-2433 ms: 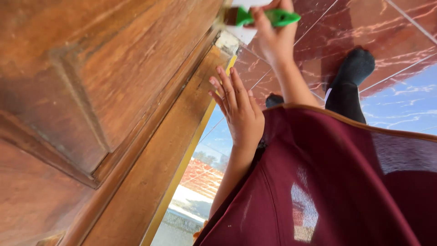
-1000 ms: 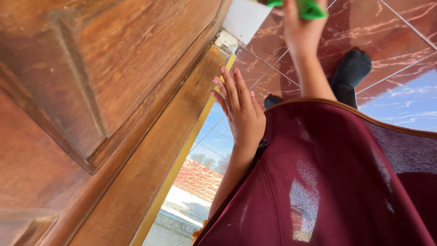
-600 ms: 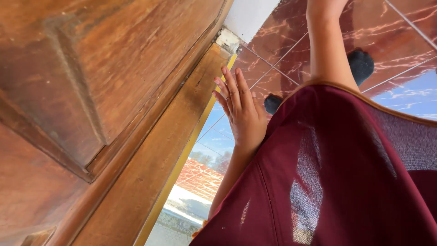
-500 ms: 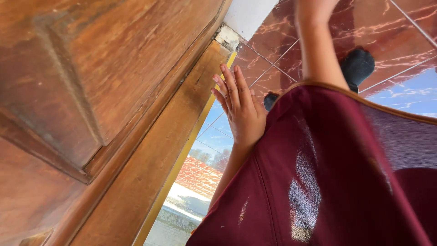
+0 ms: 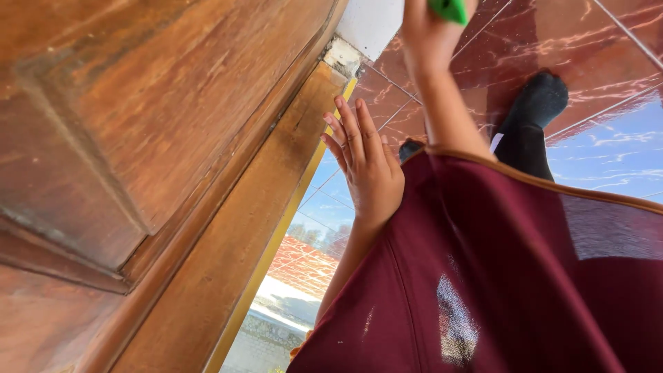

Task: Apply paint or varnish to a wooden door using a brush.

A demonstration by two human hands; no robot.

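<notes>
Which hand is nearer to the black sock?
Right. The right hand is up beside the black sock; the left hand rests farther away by the wooden door.

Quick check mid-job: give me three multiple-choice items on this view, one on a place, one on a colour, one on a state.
1. Where is the left hand?
A. flat by the wooden door frame
B. on the black sock
C. out of view

2. What colour is the tool in the right hand?
A. red
B. green
C. white

3. How are the left hand's fingers?
A. curled in a fist
B. pinching the garment
C. stretched out, holding nothing

Answers: 1 A, it lies open beside the frame; 2 B, a bright green piece shows at the top edge; 3 C, the fingers are straight and spread.
</notes>
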